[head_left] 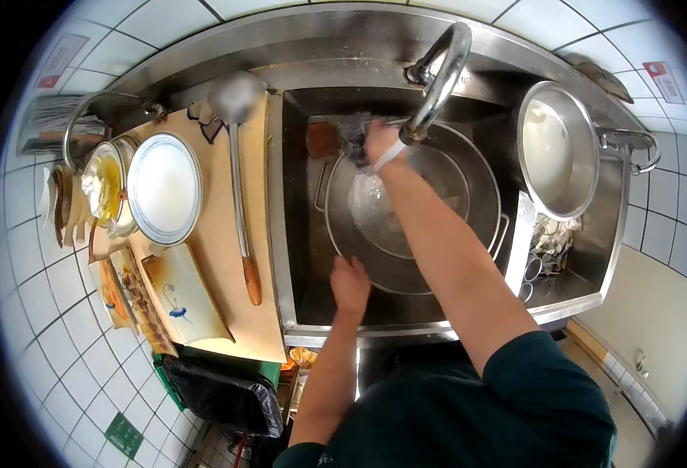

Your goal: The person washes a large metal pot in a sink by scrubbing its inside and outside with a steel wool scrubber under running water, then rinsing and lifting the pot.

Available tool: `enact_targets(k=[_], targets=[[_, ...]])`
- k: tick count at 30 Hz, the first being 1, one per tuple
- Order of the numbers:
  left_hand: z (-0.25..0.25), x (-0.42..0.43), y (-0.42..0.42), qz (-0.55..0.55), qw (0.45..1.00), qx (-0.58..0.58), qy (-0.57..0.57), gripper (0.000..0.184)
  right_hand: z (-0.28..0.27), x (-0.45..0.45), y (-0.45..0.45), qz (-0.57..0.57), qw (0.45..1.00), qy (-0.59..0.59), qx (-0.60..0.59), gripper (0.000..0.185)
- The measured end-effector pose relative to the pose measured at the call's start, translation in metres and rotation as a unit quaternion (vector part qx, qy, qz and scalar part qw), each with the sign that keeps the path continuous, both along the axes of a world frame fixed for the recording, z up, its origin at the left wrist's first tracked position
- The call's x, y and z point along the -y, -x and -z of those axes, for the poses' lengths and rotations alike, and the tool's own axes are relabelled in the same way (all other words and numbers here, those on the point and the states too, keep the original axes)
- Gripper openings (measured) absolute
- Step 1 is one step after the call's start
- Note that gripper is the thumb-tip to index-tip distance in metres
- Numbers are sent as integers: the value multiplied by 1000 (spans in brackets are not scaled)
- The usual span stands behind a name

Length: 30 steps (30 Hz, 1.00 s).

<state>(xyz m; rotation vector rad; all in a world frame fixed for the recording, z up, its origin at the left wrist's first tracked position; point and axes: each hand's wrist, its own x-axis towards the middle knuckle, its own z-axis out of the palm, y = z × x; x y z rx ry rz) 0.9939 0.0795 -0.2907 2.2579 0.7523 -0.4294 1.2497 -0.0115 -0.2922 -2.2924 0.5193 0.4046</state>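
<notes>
**Large metal pot [484, 187] in sink, two bare hands at its near-left and far-left rim**

Clock faces centred on the pot, twelve at the far wall.

- Pot: round, wide, sitting in the dark sink [304, 288], a pale, shiny patch inside, possibly water. Handle axis roughly nine-thirty to three-thirty: left handle [319, 191] and right handle [502, 234].
- Dark wad [353, 140]: glossy, blurred, material uncertain; at the rim, about eleven. It lies toward nine from the right fingers, against them.
- Right hand [382, 144]: at eleven, the nearer to the wad; fingers bunched and, as far as the blur shows, gripping it. The pot's middle lies toward five from here.
- Left hand [350, 285]: at seven-thirty, beside the near rim; fingers bent, whether they grip the rim cannot be told. The pot's middle lies toward two.
- Tap [441, 78]: at twelve, bent over the right wrist.
- Second pot [558, 148]: between two and three.
- Ladle [239, 179]: toward nine, bowl end far.
- White bowl [164, 187]: nine, beyond the ladle.
</notes>
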Motion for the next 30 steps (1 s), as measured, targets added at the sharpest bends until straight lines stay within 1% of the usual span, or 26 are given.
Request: enact_targets(k=[1, 2, 3, 4, 5, 6, 8, 10, 11, 12, 13, 15, 16, 17, 18, 19, 20, 21, 22, 23, 25, 26, 27, 28, 29, 30], targets=[[2, 4, 9, -11, 999, -18, 42, 30, -6, -1, -1, 67, 998, -12, -1, 53], [0, 2, 9, 9, 998, -33, 46, 30, -11, -2, -3, 134, 991, -24, 3, 54], [-5, 0, 7, 30, 997, -47, 51, 30, -12, -12, 4, 117, 993, -15, -8, 54], [-4, -8, -1, 45, 999, -14, 24, 30, -12, -23, 14, 97, 995, -5, -20, 55], [-3, -18, -17, 58, 998, 18, -2, 30, -19, -33, 28, -17, 998, 11, -57, 57], [0, -24, -27, 72, 996, 48, -26, 30, -26, -43, 42, -130, 986, 28, -96, 60], [13, -22, -23, 63, 996, 51, -40, 30, -5, -58, 64, -326, 942, 17, -82, 56], [9, -10, -4, 41, 998, 36, -32, 32, 11, -52, 49, -287, 956, 48, -40, 50], [5, -1, 9, 15, 999, 35, 7, 32, 21, -46, 36, -267, 961, 64, -20, 48], [-1, 10, 21, -15, 998, 37, 46, 32, 45, -21, 10, -91, 996, -5, 15, 45], [-6, 15, 25, -48, 995, 41, 83, 32, 41, -10, 1, -12, 999, 7, 32, 45], [-22, 4, 15, 55, 998, -5, 3, 30, 37, 12, -20, 150, 985, 19, 84, 44], [-30, 0, 2, 105, 994, -23, -35, 29, 40, 9, -17, 137, 988, 22, 75, 45], [-52, -4, -22, 54, 996, -35, -65, 27, 41, 4, -13, 121, 990, 26, 68, 45], [-53, -13, -40, 87, 976, 134, -151, 27, 40, -3, -7, 105, 992, 30, 59, 46], [-51, -23, -53, 117, 920, 293, -232, 29, -4, -13, -3, 18, 995, 86, -52, 50], [-33, -33, -61, 137, 932, 283, -179, 28, 20, -21, 3, -97, 988, 110, -45, 51], [-3, -43, -66, 158, 941, 273, -125, 27, 44, -28, 9, -209, 968, 132, -37, 53], [15, -47, -69, 180, 945, 265, -69, 25, 23, -39, 24, -236, 965, 106, -35, 54], [16, -46, -69, 158, 965, 207, -34, 24, 0, -47, 39, -261, 961, 79, -34, 56], [13, -44, -64, 108, 990, 87, 35, 22, 12, -47, 42, -360, 931, 53, -31, 53], [14, -38, -54, 83, 993, 73, 39, 24, 20, -46, 46, -407, 912, 38, -32, 52], [15, -28, -40, 59, 996, 60, 43, 26, 33, -40, 36, -440, 895, 71, -7, 51], [16, -18, -28, 37, 997, 49, 48, 28, 44, -24, 18, -303, 952, 30, -24, 51], [8, -8, -14, 21, 996, 45, 73, 28, 57, 0, -1, -163, 986, -12, -41, 52], [-2, 1, -2, 3, 994, 43, 96, 29, 65, 21, -18, -19, 997, -54, -55, 53]])
